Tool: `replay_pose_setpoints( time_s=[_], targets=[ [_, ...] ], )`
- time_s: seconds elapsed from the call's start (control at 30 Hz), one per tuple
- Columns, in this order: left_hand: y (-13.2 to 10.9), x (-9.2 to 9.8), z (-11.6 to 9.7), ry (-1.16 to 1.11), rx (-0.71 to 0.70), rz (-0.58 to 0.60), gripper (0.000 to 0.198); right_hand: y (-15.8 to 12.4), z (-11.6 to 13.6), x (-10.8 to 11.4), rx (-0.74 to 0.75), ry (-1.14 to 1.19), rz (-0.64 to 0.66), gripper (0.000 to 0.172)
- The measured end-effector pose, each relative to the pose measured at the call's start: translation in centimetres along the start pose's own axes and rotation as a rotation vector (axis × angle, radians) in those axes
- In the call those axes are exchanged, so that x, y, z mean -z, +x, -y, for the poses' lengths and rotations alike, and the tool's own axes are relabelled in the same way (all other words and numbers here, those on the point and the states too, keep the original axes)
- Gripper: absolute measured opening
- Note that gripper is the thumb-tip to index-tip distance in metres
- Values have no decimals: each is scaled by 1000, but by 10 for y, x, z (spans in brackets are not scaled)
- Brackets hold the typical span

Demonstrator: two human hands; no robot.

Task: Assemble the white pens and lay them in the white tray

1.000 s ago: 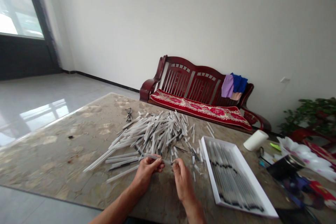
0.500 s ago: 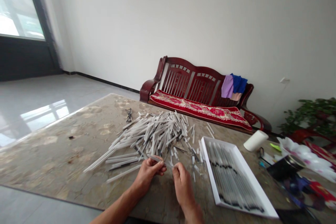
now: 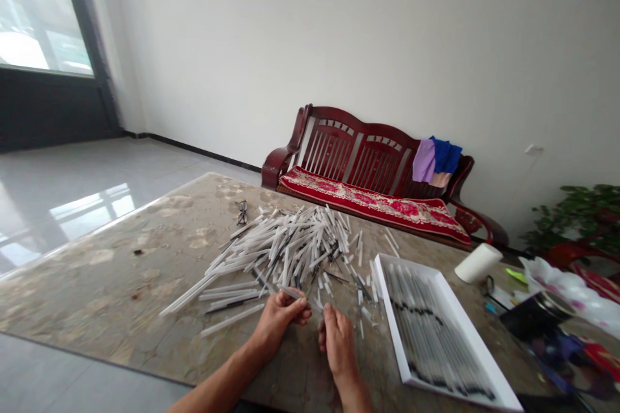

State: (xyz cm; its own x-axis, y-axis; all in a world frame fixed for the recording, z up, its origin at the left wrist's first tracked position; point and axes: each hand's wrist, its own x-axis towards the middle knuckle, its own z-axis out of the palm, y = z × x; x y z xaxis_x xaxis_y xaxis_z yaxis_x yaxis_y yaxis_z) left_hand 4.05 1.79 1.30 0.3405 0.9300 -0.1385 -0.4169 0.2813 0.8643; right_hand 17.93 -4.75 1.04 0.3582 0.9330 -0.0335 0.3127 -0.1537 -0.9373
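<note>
My left hand (image 3: 279, 319) is closed in a pinch round a slim, translucent white plastic tube (image 3: 289, 291), its end pointing up and left. Just to the right, my right hand (image 3: 338, 337) has thumb and fingers pressed together near the tube's other end; a small pale piece seems to be between them, too blurred to name. Beyond both hands spreads a large pile of similar white tubes (image 3: 295, 239), some with dark parts. To the right lies a shallow white box (image 3: 462, 297) holding rows of slim clear tubes with black parts (image 3: 421, 329).
Short clear pieces (image 3: 365, 314) lie between the pile and the box. Eyeglasses (image 3: 241, 213) rest behind the pile. A white roll (image 3: 478, 262), a black cylinder (image 3: 537, 313) and a plastic bag (image 3: 557, 281) stand at the right. A wooden bench (image 3: 358, 155) is beyond the table (image 3: 159, 251).
The whole view has shifted slightly, so things sit a little further right. My right hand has turned somewhat, its fingers more upright. The left hand keeps its hold on the tube.
</note>
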Motion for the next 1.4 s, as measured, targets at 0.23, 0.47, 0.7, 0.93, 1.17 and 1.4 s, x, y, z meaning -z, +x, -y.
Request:
replay_pose_setpoints(
  time_s=[0.23,0.47,0.7,0.93,1.17,1.4],
  targets=[
    [-1,0,-1,6,1,2,44,0,2,0,247,-110,-110,42],
    [-1,0,-3,11,-4,-10,46,0,-1,-1,199,-88,-96,46],
    [-4,0,-2,54,-23,37,44,-8,6,-9,-136,196,-36,58],
    [-4,1,0,71,-41,41,45,-11,12,-15,-224,306,-30,60],
    [-3,0,-2,108,-46,66,46,-1,7,-11,-255,235,183,60],
    [-5,2,-7,271,-200,-48,43,60,3,18,318,-507,-229,18]
  ],
)
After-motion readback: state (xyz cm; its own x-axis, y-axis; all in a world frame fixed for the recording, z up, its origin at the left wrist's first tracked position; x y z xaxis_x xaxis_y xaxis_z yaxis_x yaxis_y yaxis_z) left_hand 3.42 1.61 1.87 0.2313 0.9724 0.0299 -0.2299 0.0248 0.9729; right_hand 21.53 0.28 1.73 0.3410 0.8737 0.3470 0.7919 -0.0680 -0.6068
